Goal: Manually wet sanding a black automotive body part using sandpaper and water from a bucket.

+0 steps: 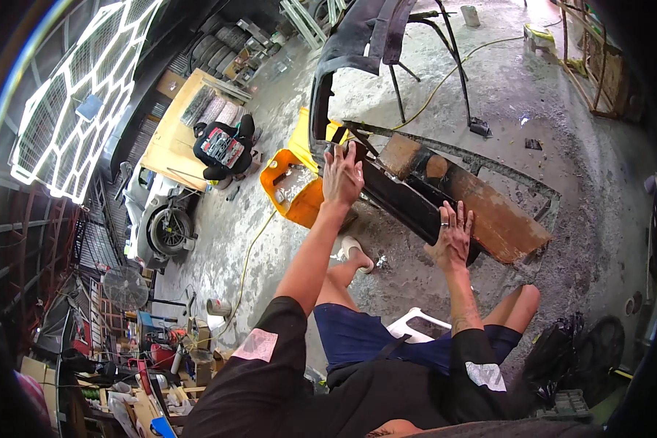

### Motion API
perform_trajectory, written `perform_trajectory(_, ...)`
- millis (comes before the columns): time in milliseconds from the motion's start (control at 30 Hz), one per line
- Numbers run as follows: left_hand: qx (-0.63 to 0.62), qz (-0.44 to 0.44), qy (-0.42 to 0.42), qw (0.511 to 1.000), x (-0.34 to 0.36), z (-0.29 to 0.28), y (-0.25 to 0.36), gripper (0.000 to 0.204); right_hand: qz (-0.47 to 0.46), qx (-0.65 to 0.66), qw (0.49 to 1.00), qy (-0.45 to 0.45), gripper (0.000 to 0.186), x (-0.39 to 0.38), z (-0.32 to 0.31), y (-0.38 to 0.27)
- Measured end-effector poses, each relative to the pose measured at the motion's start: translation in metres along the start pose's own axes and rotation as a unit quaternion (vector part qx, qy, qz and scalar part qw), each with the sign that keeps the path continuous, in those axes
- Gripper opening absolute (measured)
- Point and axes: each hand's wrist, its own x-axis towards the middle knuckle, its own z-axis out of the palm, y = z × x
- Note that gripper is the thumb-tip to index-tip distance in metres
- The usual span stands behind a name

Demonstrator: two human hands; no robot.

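Left hand (342, 177): palm down on the black bumper (393, 191), near its bend, fingers extended and spread. Right hand (452, 237): on the lower end of the same bumper, fingers loosely spread, ring on one finger. Both hands open, nothing seen grasped; can't tell if the thumbs hook under an edge.

Bumper sits in front of the wearer, lower run slanting down to the right between the hands, other run going up away from the left hand. Brown board (498, 212) just beyond its lower run, on the right.

Orange bucket (271, 182) just left of the left hand, liquid and pale suds inside; yellow container (299, 139) right behind it. Wearer seated, white stool (418, 314) showing between the legs.

Further out: yellow hose (247, 274) across the wet concrete floor (215, 212), co-worker (226, 150) crouched upper left near a wooden panel (169, 131), bare wheel (170, 228) below that. Fan (125, 287) at left, black plastic bag (551, 358) lower right, stacked tyres (215, 47) at back.
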Motion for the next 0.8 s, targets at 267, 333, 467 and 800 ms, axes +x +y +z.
perform_trajectory(267, -0.063, 0.108, -0.132, 0.983, -0.051, 0.0, 0.031, 0.057, 0.008, 0.005, 1.0, -0.004, 0.115, -0.004, -0.005, 0.003)
perform_trajectory(333, -0.03, -0.012, -0.01, 0.999, -0.011, -0.007, 0.004, 0.04, 0.017, 0.01, 1.0, -0.023, 0.114, -0.001, -0.01, -0.008)
perform_trajectory(467, -0.215, -0.064, -0.11, 0.968, -0.092, 0.031, 0.037, 0.049, 0.0, 0.011, 1.0, -0.018, 0.113, 0.008, -0.007, -0.013)
perform_trajectory(800, -0.044, -0.003, -0.057, 0.997, -0.061, 0.008, 0.057, 0.056, 0.011, -0.006, 1.0, -0.014, 0.112, -0.001, -0.006, 0.001)
